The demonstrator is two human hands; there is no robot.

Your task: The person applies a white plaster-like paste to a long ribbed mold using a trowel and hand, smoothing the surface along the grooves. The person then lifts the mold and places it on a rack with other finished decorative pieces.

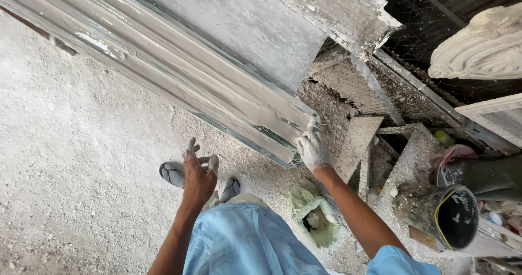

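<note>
Your right hand [314,151], caked in white plaster, presses against the lower end of the long plaster-coated mould [179,63], just where its corner stops above the floor [70,161]; the fingers are bunched together on the edge, and they seem to pinch a thin wire or strand [326,125] that runs off to the right, though it is too fine to be sure. Your left hand [197,173] hangs free below the mould's underside, near it but not touching, fingers spread apart and holding nothing. The mould slants from the upper left down to your right hand and is cut off at the top and left edges of the view, so its full length is not shown. Directly below your right forearm lies a pale green bag [315,215] with plaster lumps in its open mouth. To the right a dirty bucket [443,215] lies tipped with its dark opening facing you, beside stepped plaster-crusted boards [359,144]. Your sandalled feet [174,173] show past the left hand, partly hidden by it and by your blue garment [244,242]. A white carved ornament [481,47] is cut off at the upper right, and the clutter behind the bucket is hard to make out.
</note>
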